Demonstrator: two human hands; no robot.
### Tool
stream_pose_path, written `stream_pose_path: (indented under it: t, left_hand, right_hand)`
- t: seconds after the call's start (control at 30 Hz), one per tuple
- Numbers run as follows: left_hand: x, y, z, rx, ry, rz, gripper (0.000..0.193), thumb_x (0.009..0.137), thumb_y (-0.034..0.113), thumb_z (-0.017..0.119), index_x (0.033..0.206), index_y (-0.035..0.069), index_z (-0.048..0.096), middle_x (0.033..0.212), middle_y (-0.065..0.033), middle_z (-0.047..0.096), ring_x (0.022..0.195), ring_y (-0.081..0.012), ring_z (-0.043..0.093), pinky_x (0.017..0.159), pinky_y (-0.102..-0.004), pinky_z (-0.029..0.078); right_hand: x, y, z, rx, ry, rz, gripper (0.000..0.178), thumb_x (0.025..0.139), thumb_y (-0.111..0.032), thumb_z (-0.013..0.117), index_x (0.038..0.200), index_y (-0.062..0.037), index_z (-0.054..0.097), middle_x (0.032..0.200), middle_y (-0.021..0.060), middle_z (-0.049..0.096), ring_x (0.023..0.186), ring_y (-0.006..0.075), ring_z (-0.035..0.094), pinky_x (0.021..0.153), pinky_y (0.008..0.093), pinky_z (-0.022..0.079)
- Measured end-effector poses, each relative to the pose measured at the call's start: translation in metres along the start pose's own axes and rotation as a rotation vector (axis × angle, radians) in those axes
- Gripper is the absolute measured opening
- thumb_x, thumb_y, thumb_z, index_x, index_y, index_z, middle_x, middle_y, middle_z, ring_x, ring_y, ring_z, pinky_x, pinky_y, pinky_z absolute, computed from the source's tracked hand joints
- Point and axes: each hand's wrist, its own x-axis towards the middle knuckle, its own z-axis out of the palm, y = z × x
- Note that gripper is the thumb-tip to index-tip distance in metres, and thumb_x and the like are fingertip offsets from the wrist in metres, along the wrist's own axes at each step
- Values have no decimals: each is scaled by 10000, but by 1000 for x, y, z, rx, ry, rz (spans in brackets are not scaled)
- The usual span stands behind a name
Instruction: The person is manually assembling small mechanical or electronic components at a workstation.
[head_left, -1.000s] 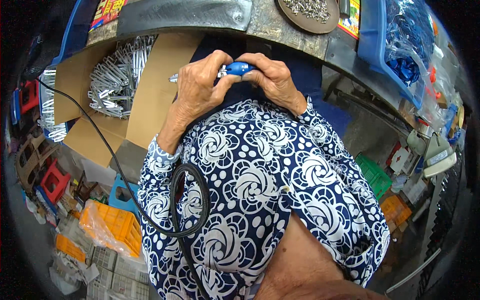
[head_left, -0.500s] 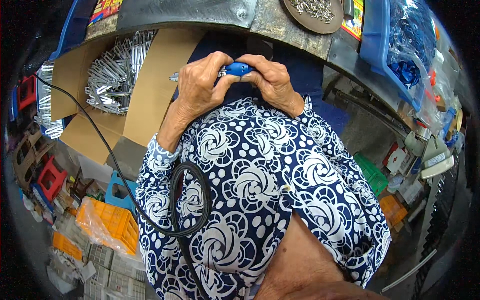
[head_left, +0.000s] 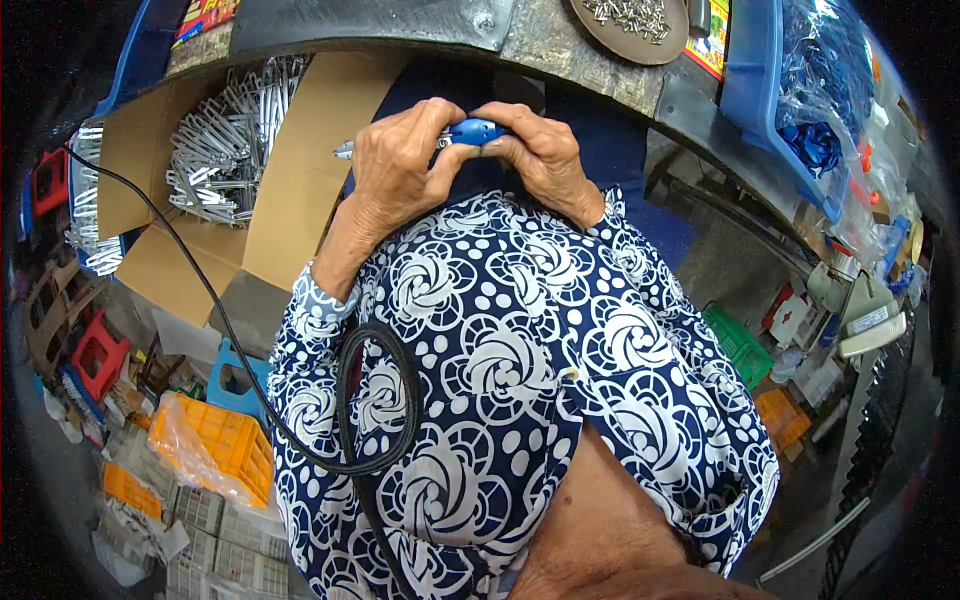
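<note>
A blue-handled metal tool (head_left: 474, 132) is held level in front of my chest, by the bench's near edge. My left hand (head_left: 400, 155) is closed around its metal part, and a silvery tip pokes out beyond the knuckles. With thumb and fingers, my right hand (head_left: 545, 150) pinches the blue end. The fingers cover much of the tool, so its exact kind is hard to make out. To the left of my left hand, an open cardboard box (head_left: 335, 115) holds a heap of long, thin silvery metal parts (head_left: 225, 150).
On the workbench (head_left: 560, 45) sits a round brown dish (head_left: 672, 35) of small metal pins. A blue bin (head_left: 748, 85) with plastic-wrapped blue pieces is at its right. A black cable (head_left: 215, 300) loops down my left side. Stools and an orange crate (head_left: 225, 445) stand at left.
Both hands and the tool stay in nearly the same place, with the same grip. The whole view has shifted very slightly.
</note>
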Motion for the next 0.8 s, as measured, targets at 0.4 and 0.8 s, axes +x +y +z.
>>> stream_pose_path:
  t: [0.4,0.8]
  left_hand:
    - [-3,-5,-1,29,13,-24,200,723,148,691,846,59,561,709,-93,614,580,-246,612,519,-330,473]
    - [-8,-9,1,63,3,-47,194,730,146,679,850,53,559,708,-96,612,587,-256,615,520,-336,472]
  right_hand:
    - [0,6,10,-2,32,45,246,821,-58,615,1060,-2,593,938,130,639,809,251,646,695,299,510]
    - [-1,10,15,10,38,100,241,807,-52,627,1041,0,604,946,127,644,819,242,651,703,299,514]
